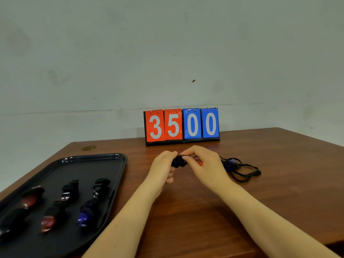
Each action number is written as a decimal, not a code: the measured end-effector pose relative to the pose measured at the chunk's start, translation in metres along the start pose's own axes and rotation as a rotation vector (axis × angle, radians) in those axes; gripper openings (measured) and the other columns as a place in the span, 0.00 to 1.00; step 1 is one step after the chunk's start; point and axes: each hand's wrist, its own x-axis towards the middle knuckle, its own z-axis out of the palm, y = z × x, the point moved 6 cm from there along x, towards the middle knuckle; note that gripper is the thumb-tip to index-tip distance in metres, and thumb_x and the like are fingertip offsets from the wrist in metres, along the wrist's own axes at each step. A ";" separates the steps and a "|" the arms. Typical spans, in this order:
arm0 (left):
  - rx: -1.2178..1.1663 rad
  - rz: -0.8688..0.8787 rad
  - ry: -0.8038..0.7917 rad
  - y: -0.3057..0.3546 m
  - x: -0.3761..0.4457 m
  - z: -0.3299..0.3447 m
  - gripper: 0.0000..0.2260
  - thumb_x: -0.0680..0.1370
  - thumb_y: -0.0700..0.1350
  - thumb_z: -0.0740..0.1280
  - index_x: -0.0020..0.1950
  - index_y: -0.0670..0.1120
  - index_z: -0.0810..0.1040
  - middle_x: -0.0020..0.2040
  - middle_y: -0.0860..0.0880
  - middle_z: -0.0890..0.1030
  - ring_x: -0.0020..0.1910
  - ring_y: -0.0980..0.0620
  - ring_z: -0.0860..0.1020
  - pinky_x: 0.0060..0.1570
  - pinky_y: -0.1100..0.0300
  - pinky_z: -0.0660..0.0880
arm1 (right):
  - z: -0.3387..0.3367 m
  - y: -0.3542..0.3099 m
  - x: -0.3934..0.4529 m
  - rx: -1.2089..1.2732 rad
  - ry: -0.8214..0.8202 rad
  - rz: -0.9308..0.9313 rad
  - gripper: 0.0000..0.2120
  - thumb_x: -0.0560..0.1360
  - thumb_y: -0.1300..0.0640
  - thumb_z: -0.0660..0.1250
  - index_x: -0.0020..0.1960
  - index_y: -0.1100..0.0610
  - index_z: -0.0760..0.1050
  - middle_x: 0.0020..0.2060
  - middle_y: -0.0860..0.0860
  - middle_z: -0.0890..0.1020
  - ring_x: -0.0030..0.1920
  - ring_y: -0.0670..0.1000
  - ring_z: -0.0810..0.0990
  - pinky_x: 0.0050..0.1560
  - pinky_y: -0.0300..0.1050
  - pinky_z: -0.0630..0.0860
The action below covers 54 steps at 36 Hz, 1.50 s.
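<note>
Black cord bundle (pixel 178 162) sits over the tabletop (pixel 204 211) at centre, in front of a flip scoreboard (pixel 181 126) reading 3500. The left hand (pixel 163 165) grips its left end with curled fingers, and the right hand (pixel 202 162) pinches its top between thumb and fingertips. A loose black cord with a blue piece (pixel 240 168) lies just right of the right hand. At left, a black tray (pixel 93 159) carries three wound bundles (pixel 61 203).

left hand (pixel 163 165) curled, right hand (pixel 202 162) pinching, close together

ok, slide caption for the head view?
Left hand and right hand pinch a black cord bundle over the table; three wrapped bundles on the black tray, loose cord at right, scoreboard reads 3500.
</note>
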 end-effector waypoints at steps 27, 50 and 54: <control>0.250 0.359 -0.031 0.005 0.007 0.007 0.08 0.84 0.44 0.56 0.51 0.54 0.72 0.51 0.51 0.75 0.33 0.55 0.76 0.42 0.62 0.78 | 0.020 0.032 -0.011 1.313 -0.156 0.882 0.17 0.66 0.64 0.73 0.54 0.63 0.79 0.50 0.59 0.82 0.50 0.55 0.82 0.44 0.44 0.82; -0.043 0.300 0.024 0.005 0.000 0.004 0.09 0.79 0.50 0.65 0.52 0.45 0.76 0.45 0.45 0.79 0.36 0.52 0.74 0.41 0.59 0.76 | 0.015 0.015 -0.004 1.010 -0.120 0.468 0.11 0.78 0.61 0.64 0.56 0.65 0.79 0.49 0.59 0.84 0.47 0.51 0.83 0.48 0.41 0.79; -0.127 0.268 0.005 0.003 -0.002 0.007 0.09 0.77 0.48 0.68 0.53 0.44 0.78 0.46 0.45 0.81 0.43 0.47 0.77 0.46 0.55 0.78 | 0.014 0.016 -0.003 0.854 -0.057 0.481 0.11 0.78 0.57 0.65 0.52 0.64 0.80 0.40 0.57 0.83 0.36 0.50 0.79 0.36 0.39 0.76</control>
